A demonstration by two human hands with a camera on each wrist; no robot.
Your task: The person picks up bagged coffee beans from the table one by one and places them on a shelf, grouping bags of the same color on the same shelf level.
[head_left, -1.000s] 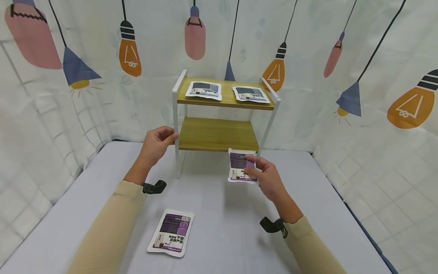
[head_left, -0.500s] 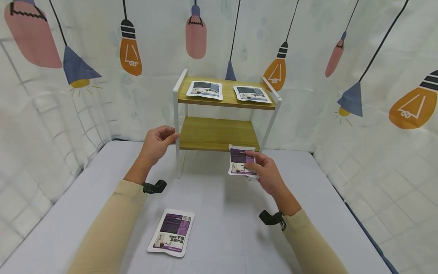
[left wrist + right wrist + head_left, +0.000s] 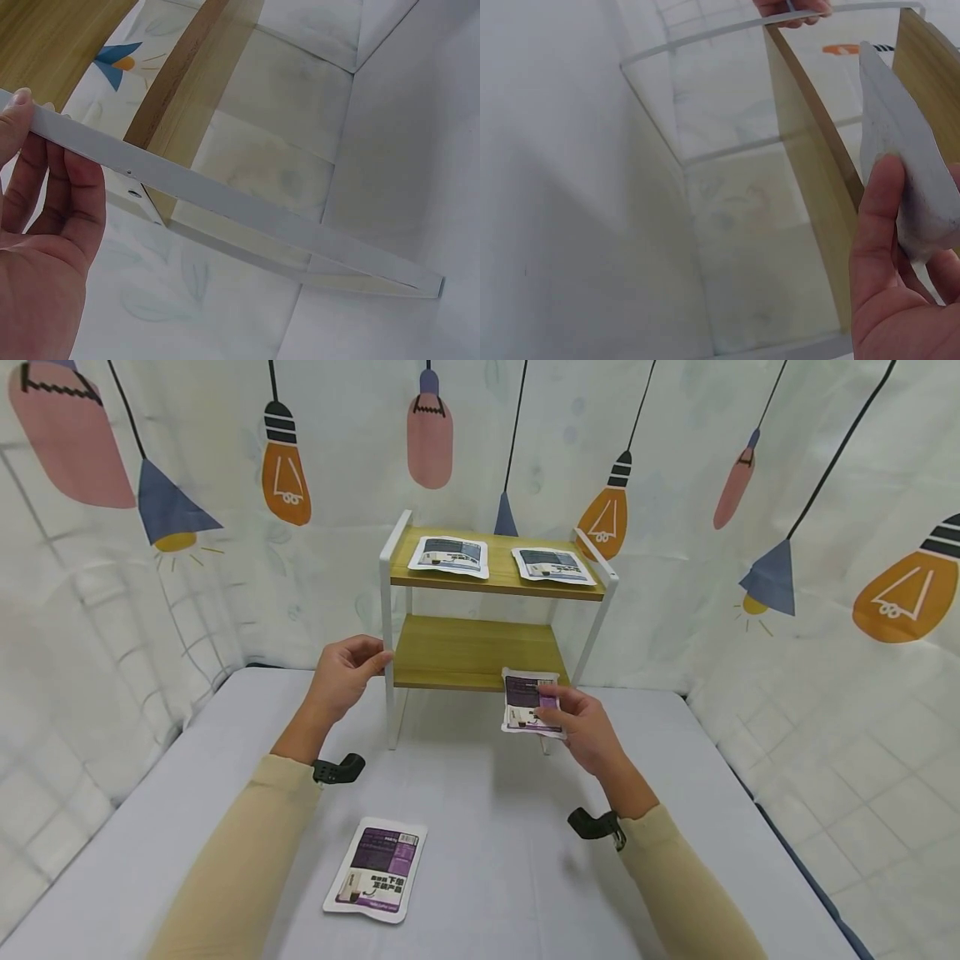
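My left hand (image 3: 347,675) pinches the white front-left leg (image 3: 225,191) of a small two-tier shelf, between thumb and fingers. My right hand (image 3: 588,727) grips the right side of a white and purple pouch (image 3: 521,702), held up at the front right edge of the lower shelf board (image 3: 476,652). In the right wrist view the pouch (image 3: 911,142) shows its pale back and overlaps the gap between the two boards. A second purple pouch (image 3: 377,870) lies face up on the table in front of the shelf.
Two white and blue pouches, a left one (image 3: 448,557) and a right one (image 3: 553,567), lie on the upper board (image 3: 498,585). The table has a white cover (image 3: 465,860). A patterned curtain (image 3: 337,460) hangs behind and along both sides.
My right hand has raised the purple pouch from below the lower board's front edge to that edge's level. My left hand stays on the shelf leg.
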